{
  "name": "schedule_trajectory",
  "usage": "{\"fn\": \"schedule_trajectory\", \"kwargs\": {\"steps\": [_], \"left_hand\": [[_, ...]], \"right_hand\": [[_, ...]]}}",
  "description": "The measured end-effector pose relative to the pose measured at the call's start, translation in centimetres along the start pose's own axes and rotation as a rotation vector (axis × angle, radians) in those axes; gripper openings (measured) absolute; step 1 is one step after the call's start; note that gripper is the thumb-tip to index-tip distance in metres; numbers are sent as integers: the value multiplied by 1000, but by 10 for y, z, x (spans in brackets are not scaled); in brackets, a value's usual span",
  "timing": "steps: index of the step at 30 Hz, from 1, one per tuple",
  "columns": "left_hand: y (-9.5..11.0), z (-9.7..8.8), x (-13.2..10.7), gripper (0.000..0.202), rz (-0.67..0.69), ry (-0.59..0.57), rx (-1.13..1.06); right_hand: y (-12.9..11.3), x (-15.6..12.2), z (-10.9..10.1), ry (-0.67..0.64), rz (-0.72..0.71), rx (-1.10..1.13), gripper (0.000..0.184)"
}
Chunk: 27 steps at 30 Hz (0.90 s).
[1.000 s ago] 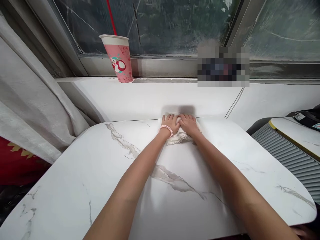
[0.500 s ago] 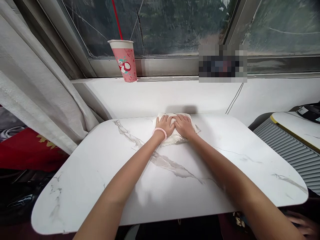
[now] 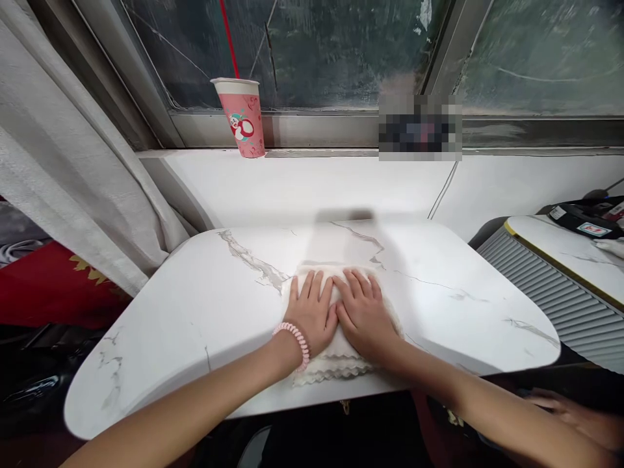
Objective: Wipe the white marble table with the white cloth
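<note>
A folded white cloth lies on the white marble table, close to its near edge. My left hand, with a pink coil band on the wrist, presses flat on the cloth's left half, fingers stretched out. My right hand lies flat beside it on the right half, thumbs touching. Most of the cloth is hidden under both palms.
A pink paper cup with a red straw stands on the window sill behind the table. A grey curtain hangs at the left. A second small table and a ribbed grey panel stand at the right.
Both hands have dragged the cloth from the table's far edge back to its near edge. The hands stay pressed flat on it.
</note>
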State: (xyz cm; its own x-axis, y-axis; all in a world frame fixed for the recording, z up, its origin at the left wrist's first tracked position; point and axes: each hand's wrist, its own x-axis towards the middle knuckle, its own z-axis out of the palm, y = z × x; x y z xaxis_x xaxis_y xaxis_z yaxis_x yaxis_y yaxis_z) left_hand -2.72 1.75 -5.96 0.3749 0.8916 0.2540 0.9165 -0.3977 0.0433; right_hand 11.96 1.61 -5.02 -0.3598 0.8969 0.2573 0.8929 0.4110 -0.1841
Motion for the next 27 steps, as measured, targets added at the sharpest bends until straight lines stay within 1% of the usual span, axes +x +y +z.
{"fn": "schedule_trajectory", "kwargs": {"steps": [4,8,11,14,16,18,24,27], "left_hand": [[-15,-3,-14,53,-18,30,18],[-41,-6,-32,52,-53,68,31],[-62,-10,-40,53,-97,46,27],[-78,-12,-37,54,-129,15,16],[-87,-12,-27,53,-129,3,7],[-95,-10,-10,53,-124,-9,-2],[-127,0,63,50,-127,-62,-56],[-144,6,96,48,-123,-65,-91]], "right_hand": [[-18,5,4,-6,-23,20,49],[-40,16,12,-20,-104,73,50],[-55,26,17,-24,-150,110,53],[-62,39,22,-31,-160,130,54],[-61,51,26,-28,-148,139,54],[-57,67,31,-21,-126,137,54],[-37,132,43,10,2,147,48],[-28,162,49,42,26,166,45]]}}
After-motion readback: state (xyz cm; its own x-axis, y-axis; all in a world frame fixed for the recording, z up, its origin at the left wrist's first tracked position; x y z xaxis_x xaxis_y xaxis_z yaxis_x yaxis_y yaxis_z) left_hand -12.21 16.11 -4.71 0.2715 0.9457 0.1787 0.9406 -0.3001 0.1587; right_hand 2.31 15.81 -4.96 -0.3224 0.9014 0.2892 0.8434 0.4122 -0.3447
